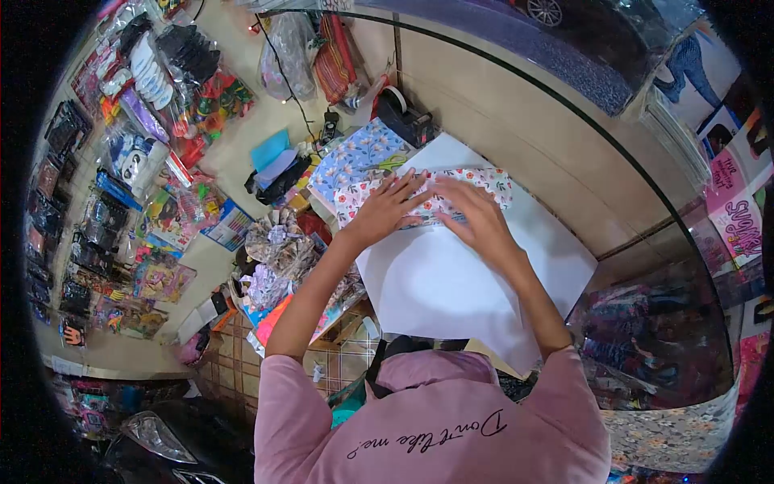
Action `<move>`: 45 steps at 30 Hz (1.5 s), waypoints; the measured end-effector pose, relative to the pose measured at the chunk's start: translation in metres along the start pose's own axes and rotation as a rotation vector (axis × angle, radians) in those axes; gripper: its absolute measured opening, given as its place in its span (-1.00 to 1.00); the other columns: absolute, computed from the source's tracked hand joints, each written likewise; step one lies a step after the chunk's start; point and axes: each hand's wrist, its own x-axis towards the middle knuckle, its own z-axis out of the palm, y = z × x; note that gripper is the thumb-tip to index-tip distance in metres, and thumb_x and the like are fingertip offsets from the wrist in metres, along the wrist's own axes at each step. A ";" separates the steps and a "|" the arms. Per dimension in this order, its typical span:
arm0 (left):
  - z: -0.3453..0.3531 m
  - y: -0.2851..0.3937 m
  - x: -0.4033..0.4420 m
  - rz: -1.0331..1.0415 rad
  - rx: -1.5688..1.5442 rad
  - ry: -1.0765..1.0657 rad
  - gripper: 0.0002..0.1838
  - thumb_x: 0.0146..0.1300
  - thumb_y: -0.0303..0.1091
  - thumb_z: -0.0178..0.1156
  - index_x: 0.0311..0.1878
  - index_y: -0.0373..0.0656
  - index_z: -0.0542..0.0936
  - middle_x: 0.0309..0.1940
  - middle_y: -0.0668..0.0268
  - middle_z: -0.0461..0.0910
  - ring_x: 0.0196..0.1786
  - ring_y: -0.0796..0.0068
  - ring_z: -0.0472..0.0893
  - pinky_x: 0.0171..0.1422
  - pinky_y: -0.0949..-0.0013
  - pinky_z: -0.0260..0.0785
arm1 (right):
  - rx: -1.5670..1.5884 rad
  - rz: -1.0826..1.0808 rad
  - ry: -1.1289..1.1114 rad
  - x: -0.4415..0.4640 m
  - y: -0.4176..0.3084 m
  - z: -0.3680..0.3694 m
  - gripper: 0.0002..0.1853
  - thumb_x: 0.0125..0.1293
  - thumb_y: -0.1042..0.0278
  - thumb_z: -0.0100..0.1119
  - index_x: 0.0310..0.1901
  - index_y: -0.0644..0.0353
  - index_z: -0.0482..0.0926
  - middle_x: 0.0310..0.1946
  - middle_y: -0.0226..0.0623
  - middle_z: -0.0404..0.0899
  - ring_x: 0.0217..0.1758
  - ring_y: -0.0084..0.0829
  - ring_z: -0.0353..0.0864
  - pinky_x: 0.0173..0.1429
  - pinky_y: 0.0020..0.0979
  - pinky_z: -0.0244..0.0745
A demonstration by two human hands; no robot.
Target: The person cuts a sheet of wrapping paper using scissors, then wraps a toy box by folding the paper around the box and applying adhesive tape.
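Observation:
My left hand (pixel 390 208) lies with fingers stretched out on white wrapping paper printed with red flowers (pixel 493 182). Close beside it, my right hand (pixel 476 216) rests on the same flowered paper, its fingers extended and a little bent. The paper forms a long folded or rolled strip; whether anything is inside cannot be seen. Beneath it spreads a large white sheet (pixel 435 282), its plain face towards me. Blue flowered paper (pixel 355 161) lies just beyond my left hand, with a green-handled tool, perhaps scissors (pixel 393 164), on it.
A black tape dispenser (pixel 411 121) stands at the back. Crumpled paper (pixel 278 246) is heaped left of my left forearm. Packaged goods (pixel 133 161) hang along the left wall. A curved glass edge (pixel 645 173) runs along the right, with clothing prints behind it.

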 end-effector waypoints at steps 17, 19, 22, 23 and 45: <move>0.002 0.005 -0.006 0.002 0.004 0.103 -0.35 0.30 -0.03 0.11 0.38 -0.11 0.27 0.41 0.14 0.20 0.46 0.13 0.17 0.52 0.09 0.00 | -0.504 -0.076 0.130 0.000 0.041 0.065 -0.32 0.27 0.02 0.12 0.38 0.07 0.24 0.33 -0.19 0.31 0.39 -0.26 0.28 0.45 -0.11 0.11; 0.006 0.004 -0.006 -0.012 -0.023 0.123 -0.32 0.28 -0.04 0.13 0.38 -0.18 0.26 0.41 0.14 0.21 0.46 0.15 0.18 0.52 0.08 0.01 | -0.485 -0.096 0.135 0.001 0.047 0.066 -0.30 0.25 -0.02 0.14 0.37 0.08 0.25 0.32 -0.20 0.32 0.38 -0.27 0.30 0.44 -0.12 0.12; 0.007 -0.001 -0.007 -0.084 -0.176 0.126 -0.27 0.23 -0.07 0.18 0.38 -0.25 0.24 0.41 0.13 0.20 0.46 0.19 0.19 0.53 0.08 -0.01 | -0.501 -0.128 0.127 0.003 0.051 0.065 -0.28 0.22 -0.07 0.16 0.37 0.06 0.26 0.32 -0.21 0.32 0.37 -0.29 0.32 0.43 -0.14 0.15; 0.006 -0.003 -0.009 -0.066 -0.122 0.118 -0.27 0.24 -0.07 0.17 0.38 -0.23 0.23 0.41 0.13 0.20 0.45 0.19 0.19 0.52 0.08 0.00 | -0.516 -0.138 0.121 0.005 0.052 0.064 -0.27 0.21 -0.08 0.17 0.36 0.05 0.27 0.32 -0.22 0.32 0.37 -0.29 0.32 0.42 -0.14 0.16; -0.005 -0.012 -0.136 -0.929 -1.373 0.456 -0.59 0.24 -0.41 0.27 0.15 -0.28 0.49 -0.05 0.33 0.59 -0.02 0.55 0.56 0.12 0.46 0.37 | -0.574 -0.144 0.086 0.007 0.050 0.065 -0.32 0.19 -0.07 0.19 0.37 -0.33 0.28 0.34 -0.26 0.30 0.36 -0.27 0.34 0.37 -0.13 0.25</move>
